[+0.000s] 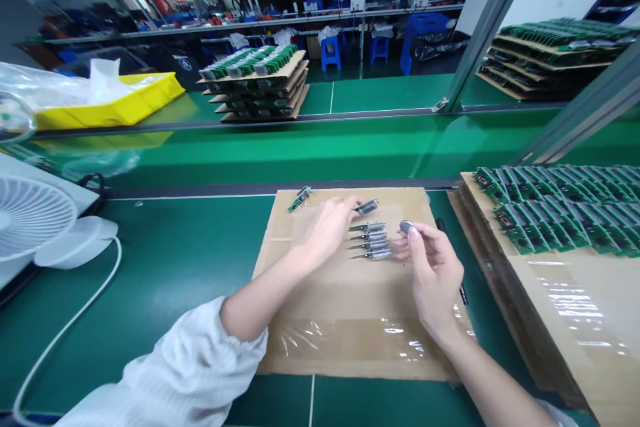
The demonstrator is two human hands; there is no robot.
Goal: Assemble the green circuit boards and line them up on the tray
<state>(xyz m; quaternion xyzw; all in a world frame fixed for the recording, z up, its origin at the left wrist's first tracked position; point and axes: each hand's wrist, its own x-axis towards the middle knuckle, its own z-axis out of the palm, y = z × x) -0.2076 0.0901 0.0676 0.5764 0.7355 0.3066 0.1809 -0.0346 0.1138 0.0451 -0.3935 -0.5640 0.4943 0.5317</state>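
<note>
My left hand (325,230) is closed at the far part of a cardboard sheet (330,293), its fingertips on a small circuit board with a silvery block (367,207). Just nearer to me, several similar boards (376,236) lie in a column, their silvery ends to the right. My right hand (436,273) is raised beside that column, pinching a small grey disc-like piece (406,227) between thumb and finger. Its exact kind is unclear. At the sheet's far left corner sits a lone green circuit board (300,199), apart from both hands.
To the right, rows of green boards (560,213) stand on stacked cardboard (550,320). A dark pen (463,293) lies by the sheet. At left are a white fan (35,217) and its cable (95,293). Behind stand a yellow bin (115,107) and layered board stacks (257,87).
</note>
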